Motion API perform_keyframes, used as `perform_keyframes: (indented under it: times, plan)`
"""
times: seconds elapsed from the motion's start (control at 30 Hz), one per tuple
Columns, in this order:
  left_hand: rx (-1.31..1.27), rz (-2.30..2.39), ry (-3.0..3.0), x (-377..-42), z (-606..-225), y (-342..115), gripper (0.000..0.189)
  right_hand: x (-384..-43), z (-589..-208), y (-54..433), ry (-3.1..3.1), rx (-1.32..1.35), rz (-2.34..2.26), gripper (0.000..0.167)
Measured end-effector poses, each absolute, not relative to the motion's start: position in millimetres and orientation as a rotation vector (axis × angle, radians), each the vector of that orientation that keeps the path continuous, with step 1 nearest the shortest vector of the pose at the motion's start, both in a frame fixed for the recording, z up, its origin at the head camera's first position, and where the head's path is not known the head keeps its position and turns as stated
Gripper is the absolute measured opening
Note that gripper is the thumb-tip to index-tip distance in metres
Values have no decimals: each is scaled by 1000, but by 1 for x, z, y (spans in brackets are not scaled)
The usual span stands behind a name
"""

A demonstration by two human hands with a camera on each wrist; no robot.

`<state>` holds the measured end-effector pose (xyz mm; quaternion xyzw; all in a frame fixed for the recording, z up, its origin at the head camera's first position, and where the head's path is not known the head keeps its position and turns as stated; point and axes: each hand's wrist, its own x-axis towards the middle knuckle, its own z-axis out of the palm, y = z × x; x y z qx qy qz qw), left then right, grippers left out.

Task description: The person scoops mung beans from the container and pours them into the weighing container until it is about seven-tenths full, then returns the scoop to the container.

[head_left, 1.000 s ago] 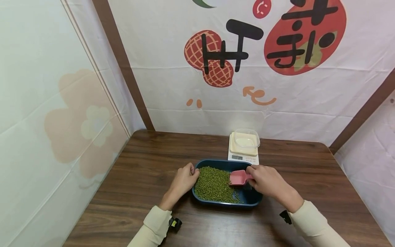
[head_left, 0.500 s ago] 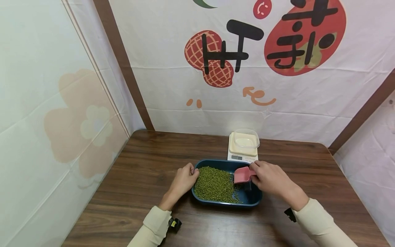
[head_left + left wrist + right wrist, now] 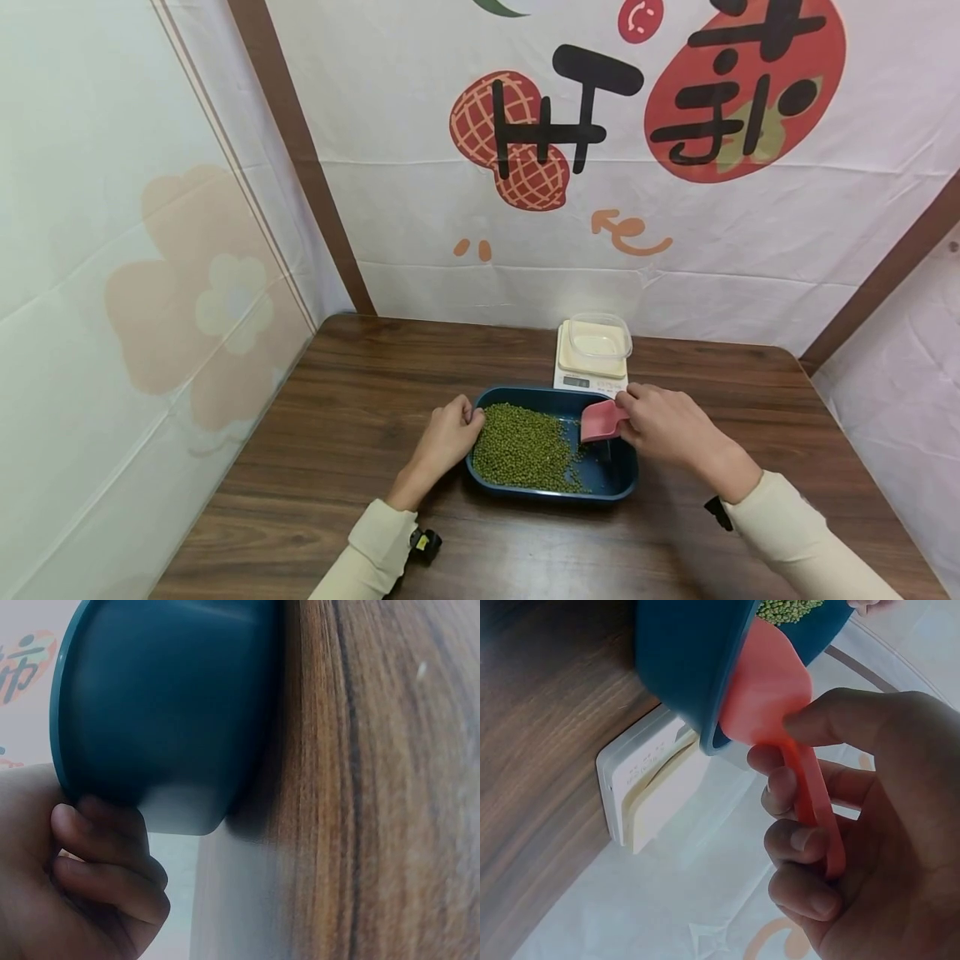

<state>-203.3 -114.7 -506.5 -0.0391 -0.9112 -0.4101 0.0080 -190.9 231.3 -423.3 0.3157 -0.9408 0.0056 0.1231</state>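
Note:
A dark blue tub (image 3: 536, 497) sits on the table, with green mung beans (image 3: 519, 450) heaped over its left and middle part and the blue floor showing at right. My left hand (image 3: 447, 433) grips the tub's left end; its curled fingers (image 3: 112, 885) are at the rim in the left wrist view. With the right hand (image 3: 671, 427) I hold a pink scoop (image 3: 600, 422) by its handle, fingers wrapped round and thumb along the top. The scoop overlaps the tub's right end in the head view, its bowl tilted, and no beans show in it.
Right behind the tub stands a white kitchen scale (image 3: 611, 386), bearing a clear plastic container (image 3: 597, 344). Under everything is a brown wood-grain table (image 3: 360, 375). A printed white cloth (image 3: 420, 292) hangs along its back edge.
My right hand has drawn the pink scoop to the right, away from the beans and toward the tub's right end. The left hand stays at the tub's left end.

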Motion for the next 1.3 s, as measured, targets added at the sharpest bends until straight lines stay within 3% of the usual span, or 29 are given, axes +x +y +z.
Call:
perform_keyframes:
  times: [1.3]
  plan:
    - [-117, -1292, -2853, -202, -505, -114, 30, -206, -423, 225, -2784, 943, 26, 19]
